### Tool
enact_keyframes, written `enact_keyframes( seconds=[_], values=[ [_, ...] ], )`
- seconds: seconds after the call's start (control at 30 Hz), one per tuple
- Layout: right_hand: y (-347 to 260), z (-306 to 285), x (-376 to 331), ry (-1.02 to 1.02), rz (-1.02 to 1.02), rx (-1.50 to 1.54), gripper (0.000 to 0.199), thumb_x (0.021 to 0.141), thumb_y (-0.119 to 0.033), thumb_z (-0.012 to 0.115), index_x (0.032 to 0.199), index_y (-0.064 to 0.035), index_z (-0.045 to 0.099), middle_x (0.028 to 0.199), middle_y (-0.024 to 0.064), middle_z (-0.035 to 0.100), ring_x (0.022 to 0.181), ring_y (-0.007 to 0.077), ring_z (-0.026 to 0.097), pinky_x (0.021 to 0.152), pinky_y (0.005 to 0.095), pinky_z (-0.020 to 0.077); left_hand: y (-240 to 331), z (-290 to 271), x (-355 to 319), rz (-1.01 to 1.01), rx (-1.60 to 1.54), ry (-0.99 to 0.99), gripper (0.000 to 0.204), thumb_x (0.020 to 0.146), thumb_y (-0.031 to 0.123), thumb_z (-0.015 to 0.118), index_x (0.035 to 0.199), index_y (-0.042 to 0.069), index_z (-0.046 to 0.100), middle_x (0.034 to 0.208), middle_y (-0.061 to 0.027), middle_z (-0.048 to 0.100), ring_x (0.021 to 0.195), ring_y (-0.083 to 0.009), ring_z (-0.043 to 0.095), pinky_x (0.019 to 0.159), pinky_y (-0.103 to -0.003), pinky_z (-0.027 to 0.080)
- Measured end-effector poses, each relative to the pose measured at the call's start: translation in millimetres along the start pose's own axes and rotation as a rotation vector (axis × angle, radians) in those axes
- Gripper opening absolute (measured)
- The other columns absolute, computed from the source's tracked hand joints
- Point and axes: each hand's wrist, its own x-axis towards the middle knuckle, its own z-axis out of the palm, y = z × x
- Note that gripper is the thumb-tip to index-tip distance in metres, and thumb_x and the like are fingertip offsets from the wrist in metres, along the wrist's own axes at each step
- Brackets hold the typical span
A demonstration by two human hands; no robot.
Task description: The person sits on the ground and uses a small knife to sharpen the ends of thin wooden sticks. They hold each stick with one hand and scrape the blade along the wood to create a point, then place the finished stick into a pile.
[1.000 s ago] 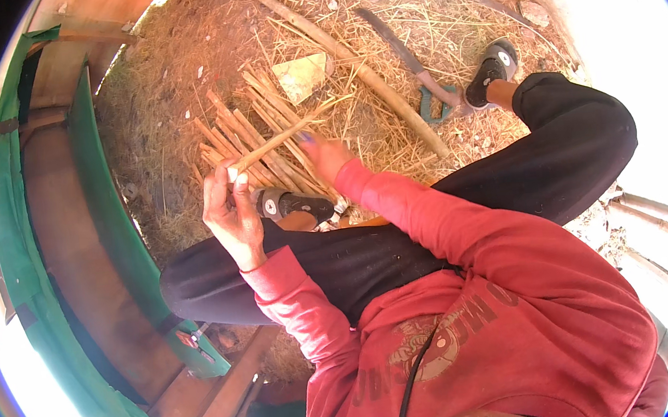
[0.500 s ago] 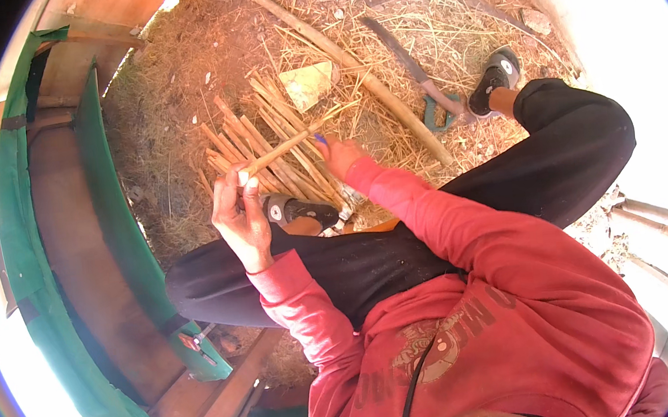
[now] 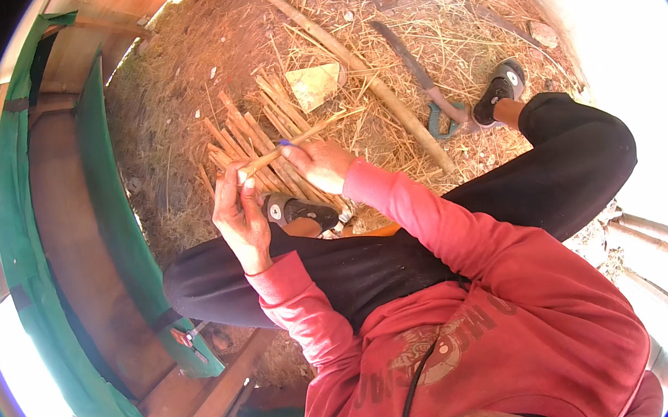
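Observation:
My left hand (image 3: 240, 217) grips the near end of a thin split cane strip (image 3: 295, 140) that runs up and right over the ground. My right hand (image 3: 318, 164) is closed on a small blue-handled tool (image 3: 286, 143) pressed against the same strip about midway along it. Just beyond both hands lies a bundle of similar cane sticks (image 3: 251, 136) on the straw. My black-trousered legs are crossed below, one shoe (image 3: 295, 210) under my hands.
A long bamboo pole (image 3: 362, 77) lies diagonally on the straw-covered ground. A long knife with a teal handle (image 3: 426, 79) rests near my other shoe (image 3: 499, 90). A pale flat scrap (image 3: 316, 84) sits behind the sticks. A green-edged wooden structure (image 3: 71, 234) stands at the left.
The hands and the strip have stayed almost in place; my right hand has shifted slightly along the strip toward the left hand.

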Motion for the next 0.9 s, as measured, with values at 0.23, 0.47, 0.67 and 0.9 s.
enact_keyframes(
  seconds=[0.23, 0.47, 0.67, 0.9],
  values=[
    [-11, 3, -11, -0.081, 0.068, -0.328, 0.046, 0.103, -0.039, 0.039, 0.103, -0.0005, 0.065, 0.087, 0.0268, 0.068, 0.082, 0.0463, 0.065, 0.074, 0.0534, 0.0525, -3, -4, 2, 0.078, 0.137, 0.018, 0.021, 0.094, 0.005, 0.058, 0.114, 0.004, 0.065, 0.084, -0.0085, 0.056, 0.074, -0.0173, 0.054, 0.07, -0.028, 0.045],
    [-20, 5, -32, 0.105, -0.086, -0.251, 0.047, 0.102, -0.038, 0.043, 0.086, 0.0009, 0.064, 0.068, 0.0259, 0.064, 0.067, 0.0465, 0.064, 0.063, 0.0546, 0.0516, 2, 0, -2, 0.172, 0.141, -0.014, 0.022, 0.093, 0.004, 0.058, 0.114, 0.004, 0.066, 0.088, -0.0084, 0.06, 0.076, -0.0172, 0.055, 0.072, -0.028, 0.045],
    [-19, 10, -29, 0.035, 0.021, -0.351, 0.036, 0.102, -0.034, 0.041, 0.111, -0.0094, 0.065, 0.084, 0.0247, 0.068, 0.08, 0.045, 0.066, 0.071, 0.0521, 0.0541, -3, -4, -3, 0.079, 0.17, -0.001, 0.022, 0.092, 0.004, 0.059, 0.113, 0.005, 0.066, 0.083, -0.0081, 0.061, 0.073, -0.0161, 0.055, 0.069, -0.027, 0.045],
    [58, -2, -16, -0.131, 0.174, -0.493, 0.041, 0.102, -0.034, 0.039, 0.106, -0.0061, 0.069, 0.093, 0.0239, 0.07, 0.088, 0.0411, 0.067, 0.078, 0.0486, 0.0542, 2, 5, -8, 0.093, 0.089, 0.037, 0.019, 0.093, 0.009, 0.062, 0.11, 0.006, 0.067, 0.084, -0.0069, 0.064, 0.071, -0.0158, 0.057, 0.065, -0.028, 0.046]
  ],
)
